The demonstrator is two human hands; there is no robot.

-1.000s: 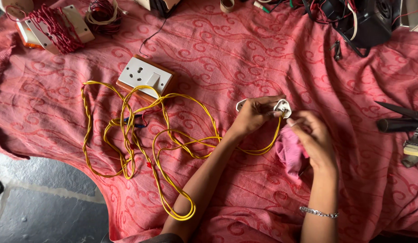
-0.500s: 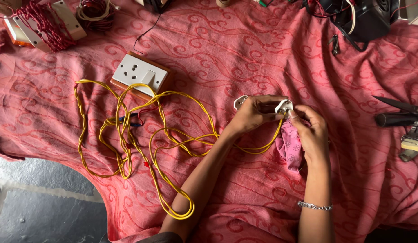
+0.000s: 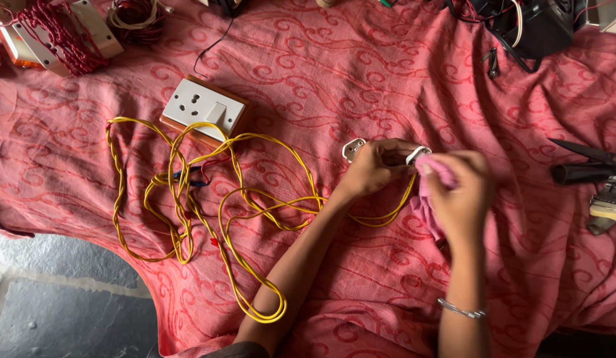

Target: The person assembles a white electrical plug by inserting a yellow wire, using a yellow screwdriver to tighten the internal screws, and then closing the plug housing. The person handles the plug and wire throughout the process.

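Far left: bundle of red cord [image 3: 53, 36] on a white block, a coil of dark red wire [image 3: 137, 16] beside it.

Left of centre: white socket-and-switch plate on a wooden box [image 3: 205, 109], lying on the red patterned cloth [image 3: 361, 73]; loose loops of yellow cable [image 3: 208, 199] sprawl from it toward the near edge and run right to my hands.

Centre: my left hand [image 3: 374, 167] clasps a white plug [image 3: 353, 148]; a second white piece shows at its fingertips.

Just right: my right hand [image 3: 460, 192] is clenched round a pink rag [image 3: 432, 169], pressed against that white piece.

Far right: black-handled pliers [image 3: 586, 166] and a small tool near them; a black box with wires [image 3: 536, 26] at the far edge.
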